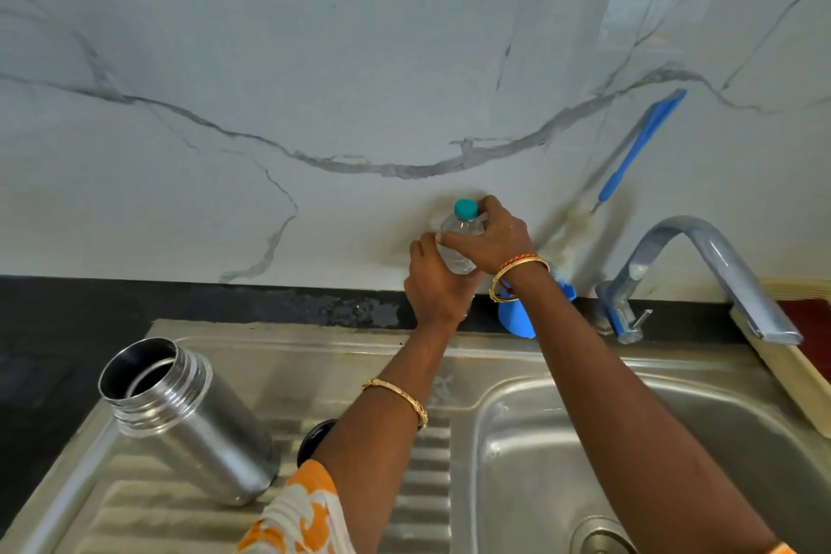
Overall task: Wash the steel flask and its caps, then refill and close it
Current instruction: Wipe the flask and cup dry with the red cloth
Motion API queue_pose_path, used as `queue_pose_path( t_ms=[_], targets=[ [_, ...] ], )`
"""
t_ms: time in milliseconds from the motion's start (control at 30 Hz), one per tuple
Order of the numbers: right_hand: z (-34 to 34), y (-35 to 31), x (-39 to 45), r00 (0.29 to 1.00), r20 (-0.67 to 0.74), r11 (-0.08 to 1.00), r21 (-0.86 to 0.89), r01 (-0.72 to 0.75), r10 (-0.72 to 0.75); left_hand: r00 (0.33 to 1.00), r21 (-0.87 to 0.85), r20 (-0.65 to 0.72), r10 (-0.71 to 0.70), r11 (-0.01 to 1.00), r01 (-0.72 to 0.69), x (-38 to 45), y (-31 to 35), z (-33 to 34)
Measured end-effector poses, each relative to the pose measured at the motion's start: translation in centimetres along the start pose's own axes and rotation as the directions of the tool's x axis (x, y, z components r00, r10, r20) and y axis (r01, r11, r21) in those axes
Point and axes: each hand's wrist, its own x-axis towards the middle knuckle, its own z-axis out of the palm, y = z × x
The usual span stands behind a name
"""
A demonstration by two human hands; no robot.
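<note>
Both our hands are on the clear plastic bottle [458,245] at the back wall; our left hand [434,283] wraps its lower body, fingers curled round it, while our right hand [494,241] grips the shoulder just under the teal cap [465,208], which is on and looks closed.

Going left to right: the steel flask [189,423] stands open and uncapped on the ribbed drainboard [404,486] of the steel sink [629,373], well apart from the bottle; a dark round piece [314,436], probably one of its caps, peeks out just beside the flask, mostly hidden behind our left forearm; past our hands a blue holder [517,319] sits at the wall with a blue-handled brush [638,148] leaning up from it; then the tap [701,265] arches over the basin.

We judge the bottle light, thin-walled and soft, so a hard squeeze could spurt water once the cap is off; best held low on the body, with the other hand on the cap. We judge the flask stiff, heavier, and perhaps slippery if wet; its threaded neck gives grip, yet the mid-body is the steadier hold while pouring.
</note>
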Motion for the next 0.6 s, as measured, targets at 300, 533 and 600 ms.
queue_pose_path(
  t_ms=[300, 533, 600],
  targets=[
    [-3.2, -0.2, -2.6, 0.999, -0.039, 0.998, 0.061, -0.023, 0.026, 0.973, 0.188, 0.16, -0.164, 0.973, 0.134, -0.9, 2.4, -3.4],
    [-7.1, 1.6, -9.3, 0.994, -0.088, 0.991, 0.116, 0.068, -0.058, 0.97, -0.097, 0.02, -0.242, 0.965, 0.243, -6.6, 6.7, -4.7],
    [-8.6, 4.2, -12.6, 0.995, -0.068, 0.986, 0.146, 0.085, -0.076, 0.964, -0.198, -0.013, -0.266, 0.946, 0.258, -10.2, 8.0, -3.9]
  ],
)
